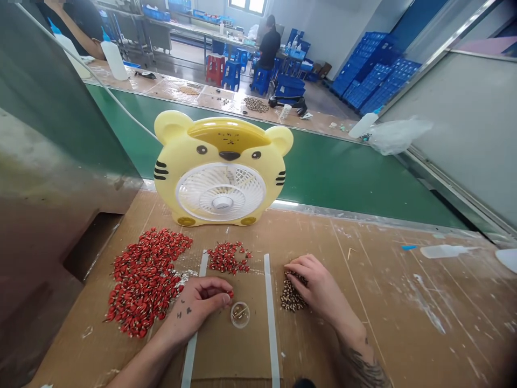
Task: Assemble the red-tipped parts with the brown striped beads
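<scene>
Head view: a small red piece (231, 294) sits at the fingertips of the left hand (200, 304), its grip pinched on it, just beside a round clear dish (241, 327) on the counter (388, 302). A light pinch at the piece's edge serves best, with the wrist steady. The right hand (319, 283) curls over a pile of dark-and-pale beads (291, 300); whether that grip is closed on one, I cannot tell. Picking singly from the pile's edge keeps it tidy. Farther out are a smaller red heap (228, 257), a large red heap (145, 280) and a yellow fan (222, 203).
</scene>
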A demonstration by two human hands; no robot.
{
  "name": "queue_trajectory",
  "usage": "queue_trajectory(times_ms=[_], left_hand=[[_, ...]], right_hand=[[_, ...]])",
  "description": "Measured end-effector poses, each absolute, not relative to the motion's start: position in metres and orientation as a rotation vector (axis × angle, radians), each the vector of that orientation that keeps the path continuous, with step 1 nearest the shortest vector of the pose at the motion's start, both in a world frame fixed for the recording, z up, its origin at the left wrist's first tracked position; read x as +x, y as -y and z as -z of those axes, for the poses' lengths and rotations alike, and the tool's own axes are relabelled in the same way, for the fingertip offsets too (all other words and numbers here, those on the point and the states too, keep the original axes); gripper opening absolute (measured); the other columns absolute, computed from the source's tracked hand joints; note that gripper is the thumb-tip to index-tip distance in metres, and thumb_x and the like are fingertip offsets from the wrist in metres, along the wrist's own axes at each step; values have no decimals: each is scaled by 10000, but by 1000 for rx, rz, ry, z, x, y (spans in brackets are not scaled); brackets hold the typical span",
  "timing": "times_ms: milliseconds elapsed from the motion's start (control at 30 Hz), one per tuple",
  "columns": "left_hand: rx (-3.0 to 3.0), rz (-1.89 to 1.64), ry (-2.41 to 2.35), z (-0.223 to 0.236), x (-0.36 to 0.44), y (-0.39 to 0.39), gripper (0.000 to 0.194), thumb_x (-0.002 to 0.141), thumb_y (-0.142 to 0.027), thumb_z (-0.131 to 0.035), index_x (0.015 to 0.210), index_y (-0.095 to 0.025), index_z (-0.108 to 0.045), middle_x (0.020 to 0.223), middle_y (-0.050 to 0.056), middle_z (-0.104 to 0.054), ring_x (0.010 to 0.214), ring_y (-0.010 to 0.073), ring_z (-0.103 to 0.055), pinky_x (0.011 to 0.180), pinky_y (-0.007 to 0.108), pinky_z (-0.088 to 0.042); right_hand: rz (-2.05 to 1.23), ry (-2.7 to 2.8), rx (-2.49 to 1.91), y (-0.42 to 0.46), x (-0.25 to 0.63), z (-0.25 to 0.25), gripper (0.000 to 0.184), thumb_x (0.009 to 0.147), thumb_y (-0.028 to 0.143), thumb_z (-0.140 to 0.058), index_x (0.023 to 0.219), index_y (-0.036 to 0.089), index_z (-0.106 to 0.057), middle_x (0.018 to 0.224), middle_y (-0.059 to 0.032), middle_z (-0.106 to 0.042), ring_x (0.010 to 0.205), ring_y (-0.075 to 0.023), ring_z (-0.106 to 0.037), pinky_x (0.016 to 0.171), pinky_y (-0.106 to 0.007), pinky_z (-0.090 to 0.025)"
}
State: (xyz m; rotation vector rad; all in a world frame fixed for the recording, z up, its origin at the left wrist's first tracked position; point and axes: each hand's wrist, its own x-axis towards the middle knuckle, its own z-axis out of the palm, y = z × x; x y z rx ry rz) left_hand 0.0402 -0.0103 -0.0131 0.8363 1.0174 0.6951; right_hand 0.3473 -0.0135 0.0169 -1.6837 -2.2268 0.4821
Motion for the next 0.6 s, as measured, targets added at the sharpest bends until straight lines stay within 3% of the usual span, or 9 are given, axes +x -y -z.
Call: queue_trajectory(times_ms=[300, 600], left_hand=[[809, -715, -999, 14, 41, 11, 167, 706, -277, -808, 826, -168, -769, 737, 21, -730, 683, 139, -626, 676, 234, -456], [830, -705, -1010, 9, 42, 10, 164, 694, -278, -804, 809, -167, -767, 729, 21, -733, 688, 149, -632, 671, 234, -459]], right_hand=[[-447, 2257, -1716, 7, 338, -14, 172, 909, 127, -577, 776, 204, -652, 840, -48, -663, 854, -235, -589, 765, -385, -507], [-497, 2231, -1679, 10, 343, -12, 123, 903, 127, -571, 927, 206, -662, 966, -63, -676, 930, -244, -596, 831, -408, -505]])
